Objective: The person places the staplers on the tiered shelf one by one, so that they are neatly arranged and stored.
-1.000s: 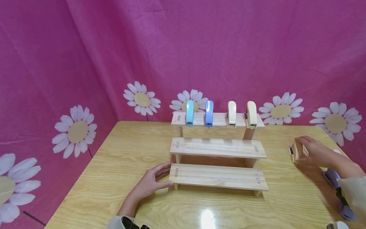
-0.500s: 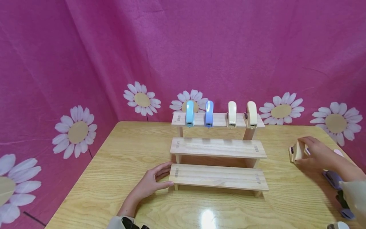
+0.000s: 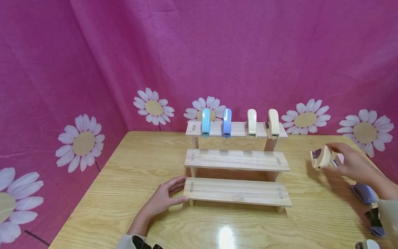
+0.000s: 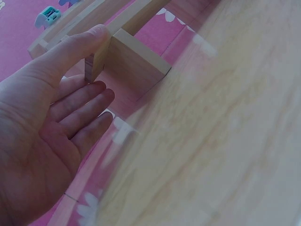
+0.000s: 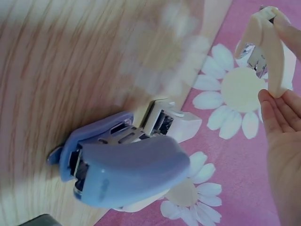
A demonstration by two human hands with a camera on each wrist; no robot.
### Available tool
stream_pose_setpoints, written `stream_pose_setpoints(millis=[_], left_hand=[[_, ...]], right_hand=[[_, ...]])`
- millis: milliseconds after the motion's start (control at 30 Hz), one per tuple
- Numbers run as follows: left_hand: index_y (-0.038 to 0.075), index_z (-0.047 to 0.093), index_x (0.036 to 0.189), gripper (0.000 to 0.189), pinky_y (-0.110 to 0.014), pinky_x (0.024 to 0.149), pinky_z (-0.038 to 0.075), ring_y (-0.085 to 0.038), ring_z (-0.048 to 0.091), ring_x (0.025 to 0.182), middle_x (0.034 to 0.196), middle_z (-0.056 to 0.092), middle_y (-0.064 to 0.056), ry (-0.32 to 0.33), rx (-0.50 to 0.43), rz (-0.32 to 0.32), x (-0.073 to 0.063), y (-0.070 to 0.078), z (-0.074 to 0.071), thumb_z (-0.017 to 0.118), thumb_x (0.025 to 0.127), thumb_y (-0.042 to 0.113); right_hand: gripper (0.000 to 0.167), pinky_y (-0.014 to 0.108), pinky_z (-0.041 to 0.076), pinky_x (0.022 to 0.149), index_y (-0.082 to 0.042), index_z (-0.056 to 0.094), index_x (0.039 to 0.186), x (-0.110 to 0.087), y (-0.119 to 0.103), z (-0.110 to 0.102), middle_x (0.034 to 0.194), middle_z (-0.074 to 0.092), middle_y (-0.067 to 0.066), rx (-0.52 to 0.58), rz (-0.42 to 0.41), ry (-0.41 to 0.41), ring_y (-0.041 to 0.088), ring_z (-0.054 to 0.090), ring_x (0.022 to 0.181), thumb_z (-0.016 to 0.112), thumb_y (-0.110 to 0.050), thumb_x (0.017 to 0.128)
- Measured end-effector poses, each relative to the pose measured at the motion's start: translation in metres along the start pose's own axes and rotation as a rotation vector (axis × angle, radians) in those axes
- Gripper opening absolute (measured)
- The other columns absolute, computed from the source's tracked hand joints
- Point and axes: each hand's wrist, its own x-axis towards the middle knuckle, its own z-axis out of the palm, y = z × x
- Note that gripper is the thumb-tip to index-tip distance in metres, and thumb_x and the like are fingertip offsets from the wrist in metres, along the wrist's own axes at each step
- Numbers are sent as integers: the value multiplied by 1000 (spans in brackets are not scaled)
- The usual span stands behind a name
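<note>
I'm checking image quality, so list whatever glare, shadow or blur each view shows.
Head: a bright glare spot on the near table, soft shadow below the right hand; left wrist: dim left hand, hazy table grain; right wrist: a blurred daisy reflection in the table.

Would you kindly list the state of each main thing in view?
Held cream stapler: raised, tilted
Right hand: pinching that stapler
Wooden stand: upright
Left hand: touching the stand
Light-blue stapler: top tier
Blue stapler: top tier
Ivory stapler: top tier
Cream shelf stapler: top tier
Purple stapler: on the table
</note>
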Motion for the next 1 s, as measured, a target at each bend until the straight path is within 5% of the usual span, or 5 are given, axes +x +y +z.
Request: stream_pose_setpoints(millis=[167,333,433,800,1000], left_hand=[[-2,36,149,78,-40,114,43,-40,48,135,146,47,-25,-1,1,-6,0,0,0,76,86,19],[-3,36,148,78,-40,114,43,-40,48,134,145,48,-26,4,1,-6,0,1,0,76,86,19],[-3,36,148,78,-40,114,43,-40,48,134,146,48,-25,5,0,-6,0,0,0,77,85,18],[-4,36,148,77,-40,115,43,-39,49,134,146,48,-25,2,-9,7,2,-2,0,76,86,17],[-5,36,148,77,-41,114,43,-40,49,134,145,49,-26,4,-12,18,0,-1,0,76,86,16]], right_hand=[[86,-9,22,80,6,56,121,1,-9,-4,110,63,21,63,18,49,-27,25,106,96,-10,47],[88,-12,25,83,7,53,130,4,-25,-11,118,50,-24,184,46,93,-29,32,107,94,-2,52],[90,-13,26,85,5,52,133,7,-35,-18,117,39,-40,209,63,113,-30,34,107,93,0,54],[98,-6,35,99,9,52,131,25,-74,-39,127,49,-28,309,-59,192,-16,46,115,92,14,41],[94,2,40,105,17,51,128,42,-100,-45,133,53,-18,419,-208,232,-9,51,118,88,-40,64]])
